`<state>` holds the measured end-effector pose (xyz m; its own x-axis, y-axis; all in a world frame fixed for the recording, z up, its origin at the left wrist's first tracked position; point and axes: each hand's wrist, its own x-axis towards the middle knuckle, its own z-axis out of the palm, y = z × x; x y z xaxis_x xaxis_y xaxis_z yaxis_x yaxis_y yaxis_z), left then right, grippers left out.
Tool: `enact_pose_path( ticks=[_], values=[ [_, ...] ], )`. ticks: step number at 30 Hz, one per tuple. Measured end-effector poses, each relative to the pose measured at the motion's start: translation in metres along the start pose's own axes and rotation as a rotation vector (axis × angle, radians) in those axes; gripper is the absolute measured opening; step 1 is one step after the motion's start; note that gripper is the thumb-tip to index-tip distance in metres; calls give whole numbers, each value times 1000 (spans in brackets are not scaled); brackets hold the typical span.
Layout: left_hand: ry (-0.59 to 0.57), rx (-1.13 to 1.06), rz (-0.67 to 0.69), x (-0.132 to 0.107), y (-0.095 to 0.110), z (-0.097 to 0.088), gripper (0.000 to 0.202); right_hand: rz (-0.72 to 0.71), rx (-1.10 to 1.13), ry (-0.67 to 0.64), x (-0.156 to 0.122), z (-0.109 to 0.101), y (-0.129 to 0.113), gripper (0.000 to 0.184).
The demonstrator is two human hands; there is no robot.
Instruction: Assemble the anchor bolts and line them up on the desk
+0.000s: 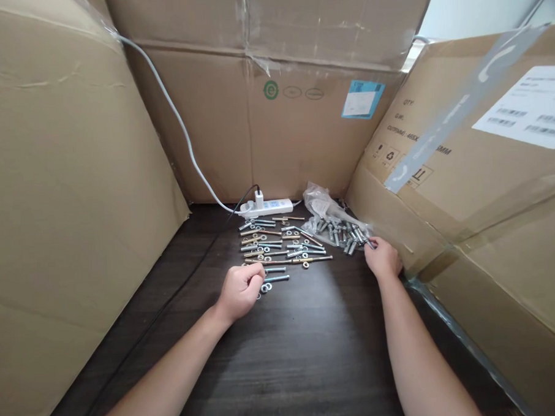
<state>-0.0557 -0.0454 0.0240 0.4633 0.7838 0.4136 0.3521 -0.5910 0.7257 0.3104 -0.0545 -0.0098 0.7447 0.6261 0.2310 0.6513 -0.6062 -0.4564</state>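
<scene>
My left hand (240,290) rests curled on the dark wooden table (302,348), fingers closed beside a small washer (265,287) and a short bolt (275,278). What it holds, if anything, is hidden. Rows of bolts and washers (279,245) lie sorted just beyond it. My right hand (381,258) reaches to the near edge of a loose pile of bolts (345,234) and pinches a bolt (370,244) at its fingertips. A crumpled clear plastic bag (321,201) lies behind that pile.
Large cardboard boxes wall in the table: one on the left (65,180), one at the back (273,110), one on the right (488,180). A white power strip (268,206) with a plugged charger sits at the back, its white cable (177,120) running up left.
</scene>
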Motion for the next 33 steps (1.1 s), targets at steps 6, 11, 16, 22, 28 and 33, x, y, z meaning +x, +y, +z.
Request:
enact_pose_path(
  ticks=[6, 11, 16, 22, 28, 33],
  values=[
    [-64, 18, -9, -2, -6, 2, 23, -267, 146, 172, -13, -13, -22, 40],
    [-125, 50, -87, -3, 1, 5, 22, -610, 496, -198, -77, -18, -77, 29],
    [-247, 23, -73, -2, 11, 5, 23, -843, 638, -740, -138, -18, -104, 21],
    [-295, 24, -97, -2, 11, 6, 22, -823, 712, -838, -144, -16, -102, 20],
    [-331, 58, -102, -4, 12, 10, 22, -828, 662, -819, -145, -14, -101, 21],
    [-328, 68, -112, -4, 13, 12, 24, -888, 585, -752, -147, -12, -100, 21]
  ],
)
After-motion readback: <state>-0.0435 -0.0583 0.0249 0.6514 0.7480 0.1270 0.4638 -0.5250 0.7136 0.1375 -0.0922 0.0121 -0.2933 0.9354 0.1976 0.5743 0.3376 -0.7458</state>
